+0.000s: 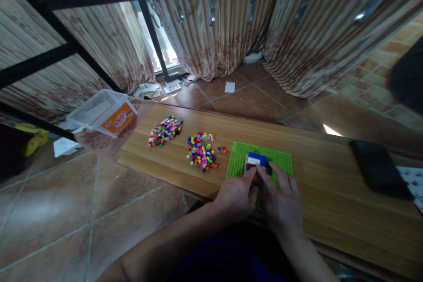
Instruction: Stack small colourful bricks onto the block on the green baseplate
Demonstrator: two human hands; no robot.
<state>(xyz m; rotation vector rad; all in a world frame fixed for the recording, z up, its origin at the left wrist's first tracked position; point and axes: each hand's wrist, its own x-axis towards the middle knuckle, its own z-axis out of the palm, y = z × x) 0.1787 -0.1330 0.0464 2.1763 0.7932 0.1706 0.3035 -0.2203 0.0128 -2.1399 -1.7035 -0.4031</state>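
Note:
A small block of building bricks (256, 158) in blue, white and red is set on a green studded baseplate (238, 152). My left hand (236, 196) comes in from the near left, its index fingertip against the bricks and its other fingers curled. Whether a small brick is pinched in it is hidden. My right hand (284, 196) lies over the near right of the baseplate, fingers apart, its index fingertip touching the bricks beside the left one. Dark green bricks show by its longer fingers. Both hands cover the block's near side.
Left of the baseplate on the wooden table (317, 163) lie two piles of small coloured bricks, a nearer pile (201, 154) and a farther pile (165, 131). A clear plastic box (102, 112) stands past the table's left end. A black phone-like slab (380, 167) lies right.

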